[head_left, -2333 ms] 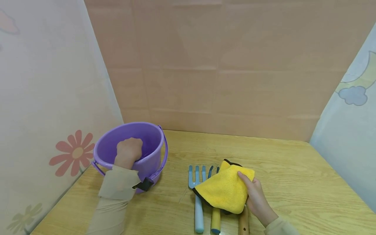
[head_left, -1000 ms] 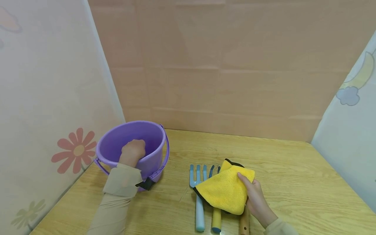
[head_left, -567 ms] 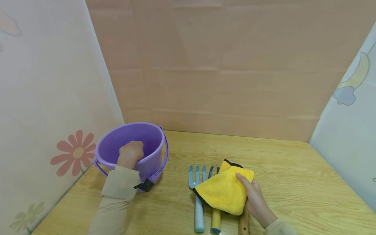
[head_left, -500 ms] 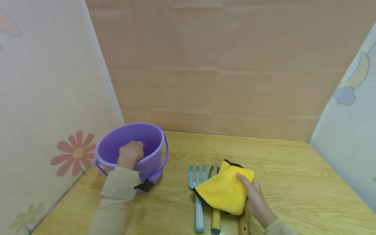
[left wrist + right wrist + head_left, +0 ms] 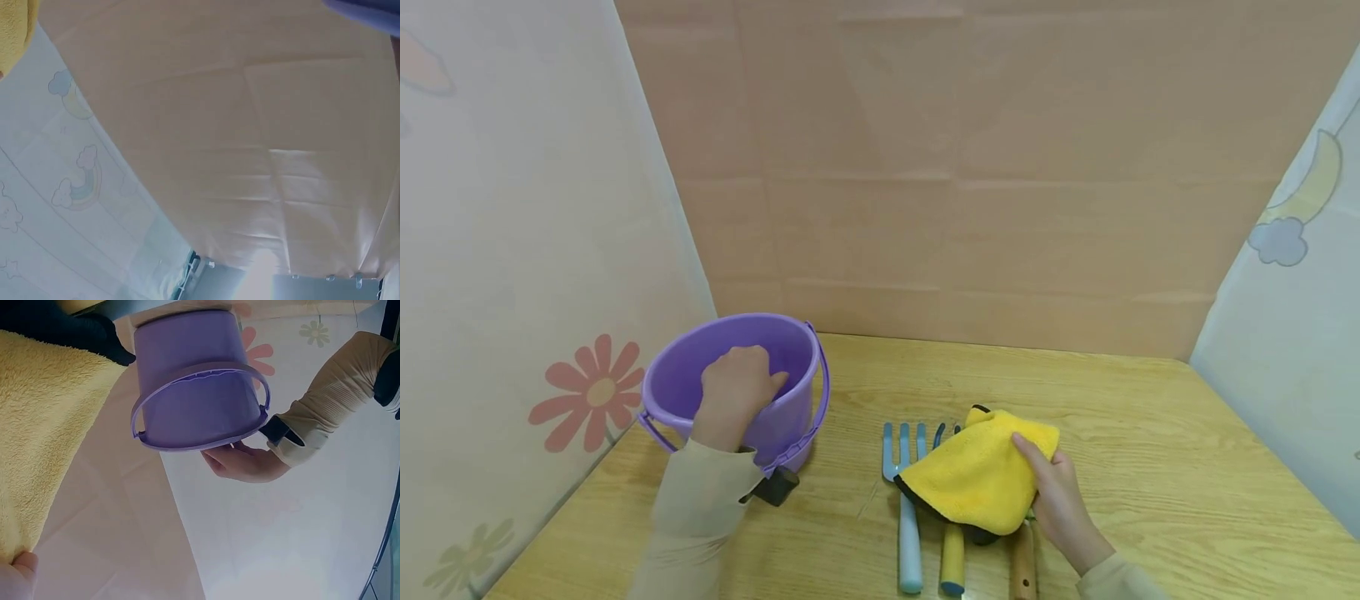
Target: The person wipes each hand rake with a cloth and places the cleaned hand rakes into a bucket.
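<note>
Likely soft, the cloth (image 5: 977, 479) is best edge-held; there it is pinched by the right hand (image 5: 1063, 504). The state of the left hand (image 5: 733, 396) cannot be told

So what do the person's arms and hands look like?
The left sleeve and right sleeve are both beige, and the left one has soft wrinkles. A small black block sits by the left sleeve's end. The left hand and right hand wear no gloves.

The cloth (image 5: 973, 479) looks fuzzy; the bucket (image 5: 790, 423) smooth plastic; the table (image 5: 1150, 467) wood-grained
</note>
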Tool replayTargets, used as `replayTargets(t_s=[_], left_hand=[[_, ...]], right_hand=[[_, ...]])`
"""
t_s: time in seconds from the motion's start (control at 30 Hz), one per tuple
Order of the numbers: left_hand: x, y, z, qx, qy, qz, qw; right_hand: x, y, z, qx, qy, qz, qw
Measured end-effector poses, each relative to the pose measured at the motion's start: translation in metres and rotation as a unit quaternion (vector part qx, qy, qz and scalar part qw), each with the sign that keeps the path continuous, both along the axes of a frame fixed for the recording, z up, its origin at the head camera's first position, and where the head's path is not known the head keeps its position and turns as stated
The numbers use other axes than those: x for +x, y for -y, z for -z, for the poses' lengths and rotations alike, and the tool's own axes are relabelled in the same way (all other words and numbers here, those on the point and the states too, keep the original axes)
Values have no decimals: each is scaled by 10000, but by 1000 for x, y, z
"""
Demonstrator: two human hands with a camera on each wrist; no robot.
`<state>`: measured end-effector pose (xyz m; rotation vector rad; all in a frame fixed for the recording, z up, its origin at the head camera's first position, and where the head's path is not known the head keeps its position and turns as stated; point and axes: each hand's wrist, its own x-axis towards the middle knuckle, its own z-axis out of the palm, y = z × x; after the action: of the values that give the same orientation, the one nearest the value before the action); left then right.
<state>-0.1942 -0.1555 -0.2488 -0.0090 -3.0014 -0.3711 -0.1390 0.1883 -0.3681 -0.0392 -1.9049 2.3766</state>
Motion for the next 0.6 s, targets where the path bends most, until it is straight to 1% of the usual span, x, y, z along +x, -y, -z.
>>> replayTargets(t_s=[0.1,0.17,0.27,0.3,0.37,0.43,0.5,0.57,0.6], left_hand=[[10,-7,-5,135,-490,89,9987],[16,-14,-6,196,-1001,216,9946],[23,-25,-2,139,-1813,460,9823],[24,-28,0,123,-2023,521,9779],[25,-33,5,121,-2332,621,9704],[25,-37,9,127,-2502,690,9656],[25,-41,14,198,-2575,766,9630],[25,-46,19,146,-2596,887,9615],[25,-49,21,144,-2516,955,9630]], right_hand=[[-1,-2,-3,-149,-222,-113,9996],[-1,-3,-4,-256,-370,-134,9989],[-2,-4,-7,-380,-500,-152,9979],[-2,-4,-7,-407,-530,-163,9976],[-2,-4,-8,-418,-549,-163,9975],[-1,-4,-8,-401,-551,-172,9975],[-1,-5,-8,-389,-543,-155,9976],[-1,-5,-8,-360,-521,-129,9979],[-1,-5,-8,-343,-505,-126,9981]])
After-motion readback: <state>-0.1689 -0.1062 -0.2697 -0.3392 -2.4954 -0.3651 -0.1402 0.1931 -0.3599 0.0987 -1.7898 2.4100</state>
